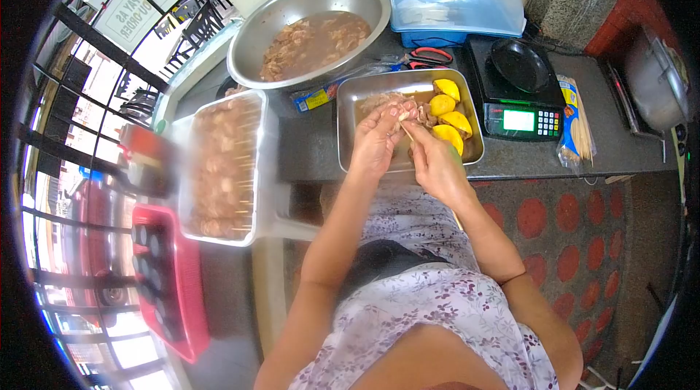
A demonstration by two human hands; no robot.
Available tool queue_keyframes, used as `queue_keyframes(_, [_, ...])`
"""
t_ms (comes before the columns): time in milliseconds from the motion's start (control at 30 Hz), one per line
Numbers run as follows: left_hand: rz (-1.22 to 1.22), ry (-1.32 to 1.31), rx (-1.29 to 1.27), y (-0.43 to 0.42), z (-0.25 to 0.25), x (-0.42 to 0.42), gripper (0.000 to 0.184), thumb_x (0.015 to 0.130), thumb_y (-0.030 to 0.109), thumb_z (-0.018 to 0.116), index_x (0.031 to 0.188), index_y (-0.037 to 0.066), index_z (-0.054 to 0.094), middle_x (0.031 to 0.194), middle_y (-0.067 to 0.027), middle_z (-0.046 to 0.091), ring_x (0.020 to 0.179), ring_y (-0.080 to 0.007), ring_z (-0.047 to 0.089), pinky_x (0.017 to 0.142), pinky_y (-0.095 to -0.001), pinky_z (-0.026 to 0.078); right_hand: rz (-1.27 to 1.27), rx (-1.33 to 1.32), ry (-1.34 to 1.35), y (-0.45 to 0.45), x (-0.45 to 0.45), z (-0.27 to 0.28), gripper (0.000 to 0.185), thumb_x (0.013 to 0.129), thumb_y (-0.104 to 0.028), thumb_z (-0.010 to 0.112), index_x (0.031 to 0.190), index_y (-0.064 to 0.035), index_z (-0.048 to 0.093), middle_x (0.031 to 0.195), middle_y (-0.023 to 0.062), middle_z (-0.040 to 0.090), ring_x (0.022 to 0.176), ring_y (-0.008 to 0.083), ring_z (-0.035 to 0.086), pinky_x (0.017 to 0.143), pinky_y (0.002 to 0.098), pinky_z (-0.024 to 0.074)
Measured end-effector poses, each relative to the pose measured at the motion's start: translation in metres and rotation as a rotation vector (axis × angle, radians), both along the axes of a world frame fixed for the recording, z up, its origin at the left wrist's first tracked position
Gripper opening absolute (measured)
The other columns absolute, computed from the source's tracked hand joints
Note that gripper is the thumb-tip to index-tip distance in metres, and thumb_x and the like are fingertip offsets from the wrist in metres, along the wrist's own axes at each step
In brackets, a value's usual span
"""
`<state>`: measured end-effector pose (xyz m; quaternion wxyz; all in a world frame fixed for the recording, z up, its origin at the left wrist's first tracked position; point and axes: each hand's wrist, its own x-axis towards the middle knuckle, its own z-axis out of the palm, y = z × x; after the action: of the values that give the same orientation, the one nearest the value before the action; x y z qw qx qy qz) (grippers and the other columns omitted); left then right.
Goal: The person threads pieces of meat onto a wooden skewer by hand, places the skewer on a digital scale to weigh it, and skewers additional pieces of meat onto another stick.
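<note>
Thin pale wooden skewer [407, 131]: could veer into the fingers of the bare left hand [375, 143] if pushed hard through slippery meat, with so little room between; tip too small to make out.
Pale pink raw meat [414, 107]: could tear or slide off if pierced near an edge, likely dropping into the shallow rectangular steel tray [348, 116] below.
4 bright yellow rounded pieces [442, 105]: could get knocked by a sideways swing of the bare right hand [436, 161], being just beside it in the tray.
Left hand: closed narrowly around the meat, thumb against fingers.
Right hand: pinched around the skewer, near the left fingertips.
Meat's place: at the left fingertips, just beyond the right fingertips, above the tray; more loose meat underneath.
White rectangular plastic tub of loaded skewers [258, 171]: left of the 2 hands, well apart.
</note>
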<state>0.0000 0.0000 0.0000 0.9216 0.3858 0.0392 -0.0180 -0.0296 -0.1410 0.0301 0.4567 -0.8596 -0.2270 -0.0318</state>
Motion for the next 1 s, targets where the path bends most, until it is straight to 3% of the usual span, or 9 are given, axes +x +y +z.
queue_keyframes(467, [-0.029,-0.031,0.043,0.001,-0.007,0.005,0.031,0.092,0.015,0.056,0.117,-0.004,0.052,0.106,-0.0143,0.064,0.096,-0.0189,0.062,0.085,-0.0297,0.051,-0.102,-0.103,-0.050,0.014,0.001,-0.003,0.034,0.084,-0.003,0.047,0.118,-0.0041,0.053,0.095,0.0267,0.061,0.085,0.0447,0.059,0.074,0.0500,0.0466])
queue_keyframes(600, [-0.011,-0.021,0.018,-0.001,0.001,0.005,0.031,0.092,0.016,0.056,0.118,-0.002,0.051,0.103,-0.0133,0.064,0.093,-0.0187,0.062,0.083,-0.0304,0.051,-0.118,-0.139,-0.028,0.014,0.005,-0.003,0.033,0.085,-0.003,0.048,0.117,-0.0024,0.054,0.098,0.0271,0.061,0.091,0.0440,0.059,0.077,0.0474,0.0474])
queue_keyframes(700, [0.018,-0.009,0.043,-0.002,0.007,0.008,0.032,0.096,0.025,0.051,0.119,0.003,0.050,0.102,-0.0122,0.063,0.089,-0.0185,0.062,0.080,-0.0319,0.051,-0.077,0.035,-0.067,0.009,0.013,-0.005,0.032,0.088,-0.004,0.047,0.119,0.0006,0.054,0.108,0.0257,0.060,0.102,0.0396,0.058,0.086,0.0409,0.0467])
queue_keyframes(767, [-0.067,0.143,-0.093,0.000,-0.003,0.014,0.040,0.098,0.039,0.039,0.122,0.007,0.049,0.102,-0.0101,0.062,0.084,-0.0178,0.061,0.076,-0.0325,0.051,-0.056,0.141,-0.004,0.007,0.016,0.000,0.032,0.090,-0.005,0.046,0.121,0.0031,0.053,0.118,0.0230,0.058,0.113,0.0337,0.055,0.094,0.0351,0.0423])
queue_keyframes(800, [-0.125,0.073,-0.011,-0.001,-0.003,0.012,0.051,0.098,0.049,0.029,0.123,0.008,0.048,0.103,-0.0088,0.062,0.086,-0.0181,0.060,0.080,-0.0340,0.049,-0.033,0.148,0.017,0.006,0.016,0.007,0.034,0.091,-0.004,0.045,0.124,0.0040,0.051,0.121,0.0199,0.057,0.114,0.0279,0.055,0.096,0.0330,0.0402])
queue_keyframes(933, [-0.202,0.109,-0.009,0.001,-0.001,0.011,0.052,0.098,0.050,0.028,0.122,0.009,0.049,0.105,-0.0091,0.062,0.094,-0.0195,0.059,0.087,-0.0350,0.046,0.003,0.216,0.056,0.003,0.017,0.007,0.034,0.091,-0.004,0.045,0.124,0.0044,0.050,0.118,0.0199,0.059,0.111,0.0263,0.056,0.095,0.0327,0.0407])
queue_keyframes(1000, [-0.220,0.068,-0.068,0.009,0.007,0.016,0.049,0.099,0.043,0.029,0.123,0.004,0.047,0.112,-0.0138,0.059,0.103,-0.0243,0.056,0.092,-0.0385,0.043,0.011,0.242,-0.050,0.002,0.015,0.005,0.033,0.089,-0.006,0.047,0.122,-0.0028,0.054,0.107,0.0266,0.060,0.098,0.0401,0.060,0.082,0.0387,0.0474])
